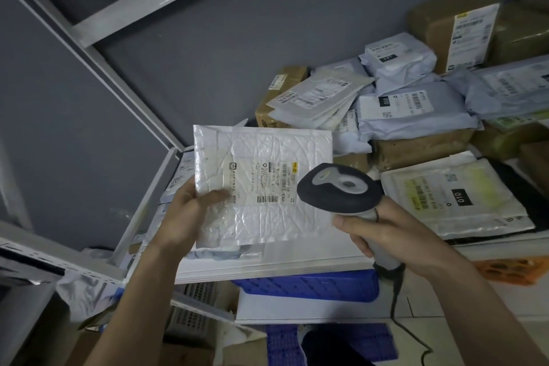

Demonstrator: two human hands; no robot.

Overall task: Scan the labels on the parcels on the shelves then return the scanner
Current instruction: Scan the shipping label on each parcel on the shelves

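Print on the white mailer's label (261,184) was too small to read. The scanner (338,187) head covered the label's right end, its window faced away, and its cable (396,306) ran off the bottom edge.

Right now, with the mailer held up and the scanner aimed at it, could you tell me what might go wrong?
The left hand grips the white bubble mailer by one edge only, so it may sag or slip. Its wrinkled, shiny surface could throw glare over the label and spoil the read. The cable of the scanner, held in the right hand, hangs toward the floor and could snag on the blue crate below the shelf.
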